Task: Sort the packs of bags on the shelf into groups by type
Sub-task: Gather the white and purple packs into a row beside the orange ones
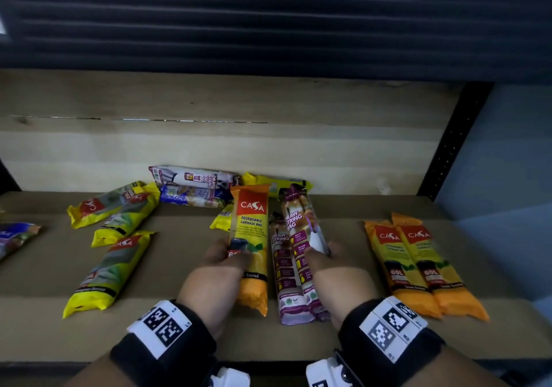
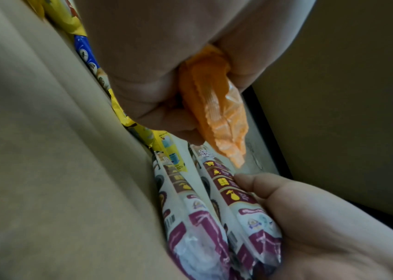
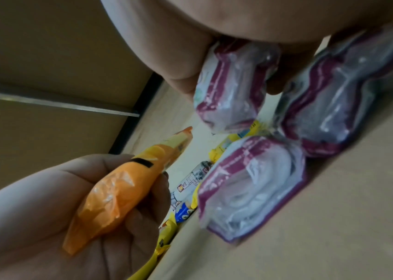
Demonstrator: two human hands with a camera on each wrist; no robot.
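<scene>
At frame center, I am gripping an orange garbage-bag pack (image 1: pixel 250 249) in my left hand (image 1: pixel 222 259) and a purple drawstring pack (image 1: pixel 301 231) in my right hand (image 1: pixel 324 262) above the shelf (image 1: pixel 185 267).

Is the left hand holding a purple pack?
No, the left hand grips an orange pack; the right hand holds the purple one.

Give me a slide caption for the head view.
Left hand lifts an orange pack, right hand a purple drawstring pack.

We see a wooden back panel (image 1: pixel 209 147), a black upright (image 1: pixel 448 153) at right and dark slats (image 1: pixel 268 22) above.
</scene>
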